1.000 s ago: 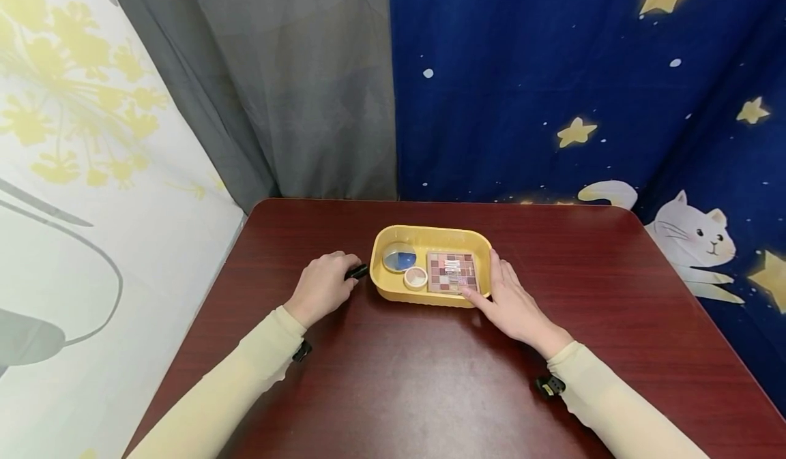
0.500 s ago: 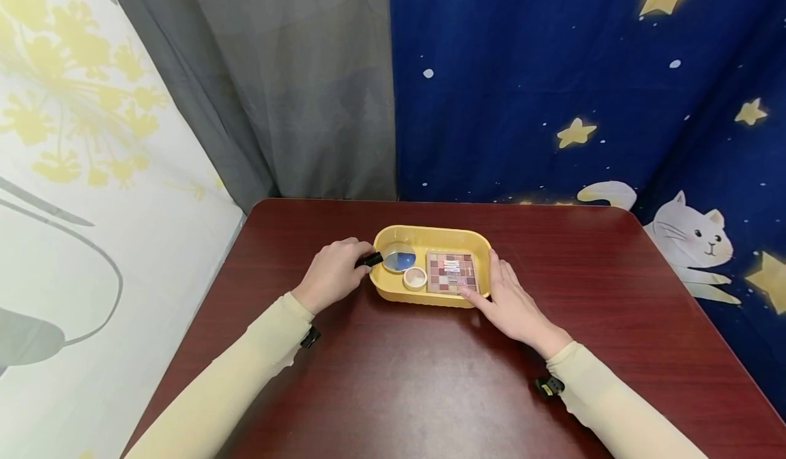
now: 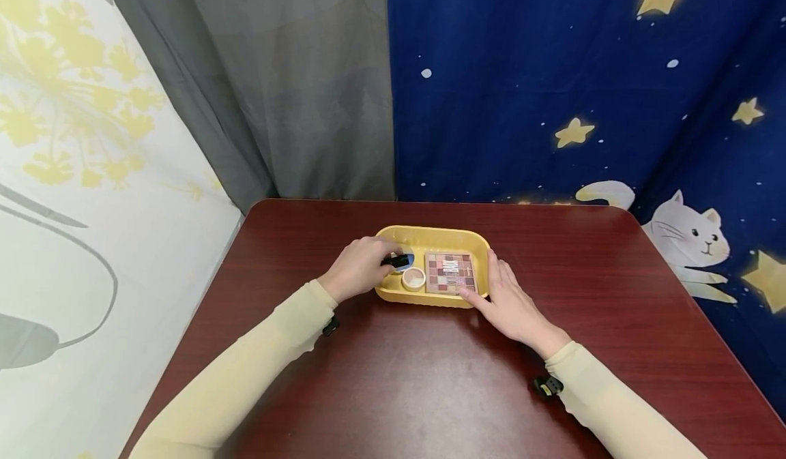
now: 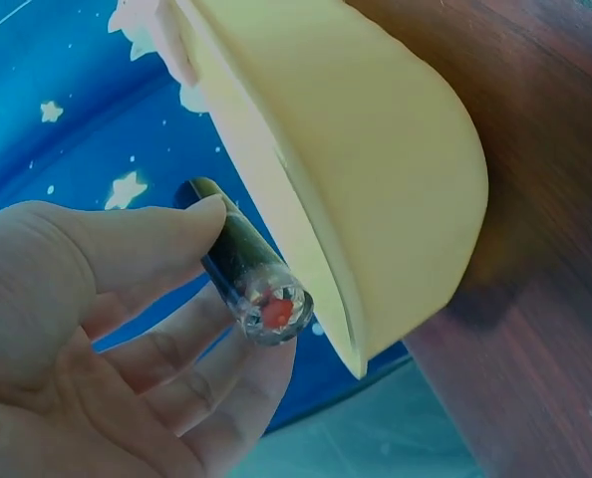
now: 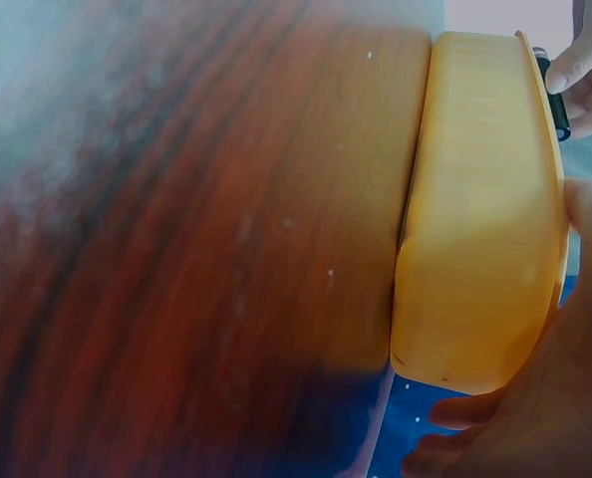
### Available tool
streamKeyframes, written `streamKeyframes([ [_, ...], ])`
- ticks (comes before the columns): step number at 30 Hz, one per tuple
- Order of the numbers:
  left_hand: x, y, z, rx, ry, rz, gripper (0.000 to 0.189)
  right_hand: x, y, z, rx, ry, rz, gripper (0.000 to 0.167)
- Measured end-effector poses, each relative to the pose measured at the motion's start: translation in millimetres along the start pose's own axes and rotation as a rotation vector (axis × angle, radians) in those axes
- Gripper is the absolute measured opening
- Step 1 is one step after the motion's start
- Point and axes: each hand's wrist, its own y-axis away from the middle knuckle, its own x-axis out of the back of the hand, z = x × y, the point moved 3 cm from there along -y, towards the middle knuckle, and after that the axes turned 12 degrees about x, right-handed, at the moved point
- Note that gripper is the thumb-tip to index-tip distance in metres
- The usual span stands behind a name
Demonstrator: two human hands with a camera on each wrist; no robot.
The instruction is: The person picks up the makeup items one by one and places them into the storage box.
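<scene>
Between thumb and fingers, my left hand (image 3: 365, 267) pinches a black lipstick tube (image 4: 238, 249) with a clear end showing red inside. In the head view the tube is over the left part of a yellow plastic basket (image 3: 442, 241), covering some of a round blue-and-clear case (image 3: 405, 261). My right hand (image 3: 512, 305) rests at the basket's right front corner, fingers extended along the end wall and thumb over the front rim. Inside the basket lie a small round white-rimmed compact (image 3: 413, 279) and a square eyeshadow palette (image 3: 451, 273).
The basket stands on a dark red wooden table (image 3: 399, 377). Behind the table hang a grey curtain (image 3: 319, 91) and a blue star-patterned curtain (image 3: 491, 104). A white patterned wall covering (image 3: 74, 241) is at the left.
My left hand has moved right with the lipstick tube, from beside the basket's left end to over its inside. The right hand stays at the basket's corner.
</scene>
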Motion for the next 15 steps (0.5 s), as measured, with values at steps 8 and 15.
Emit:
streamKeyframes([
  [8, -13.1, -9.6, 10.7, -0.053, 0.023, -0.05, 0.024, 3, -0.3, -1, 0.002, 0.002, 0.0, 0.109],
  [15, -23.4, -17.0, 13.1, -0.133, -0.016, -0.13, 0.019, 2, -0.7, 0, 0.008, 0.014, -0.002, 0.11],
])
